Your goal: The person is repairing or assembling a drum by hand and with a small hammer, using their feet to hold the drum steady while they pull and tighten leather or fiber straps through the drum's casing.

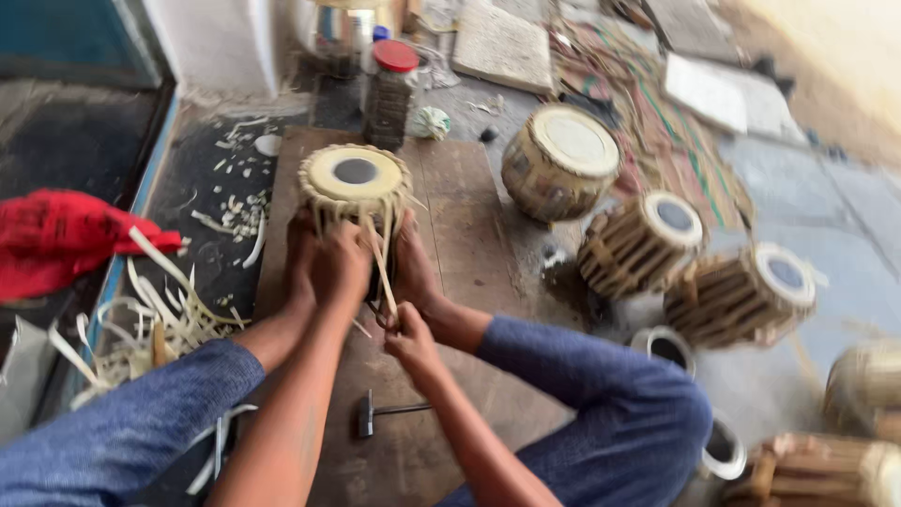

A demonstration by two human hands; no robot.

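A small drum [356, 186] is being held upright on a wooden board [460, 216] on the floor, its long axis running vertically and tilted slightly toward 12 o'clock, its pale head with a dark central spot being turned up toward the camera. The drum is being braced between two bare feet [413, 268] at about 6 o'clock of its body. A pale lacing strap [380, 268] is being drawn down from the drum's rim toward 6 o'clock.

The left hand [340, 266] is being pressed against the lower front of the drum, its grip being closed around the straps just below the rim. The right hand [408, 340] is being held lower, at 5 o'clock of the drum and apart from its shell, its grip being pinched on the free end of the strap. The drum is thus lying at 12 o'clock of both hands.

A small hammer [375, 411] is lying on the board at 6 o'clock of the hands. Strap offcuts [160, 310] are being seen at 9 o'clock, beside a red cloth [66, 239]. A wider drum [560, 161] is lying at 2 o'clock, with two laced drums with wooden pegs [694, 258] at 3 o'clock, and a red-lidded jar [390, 92] at 12 o'clock.
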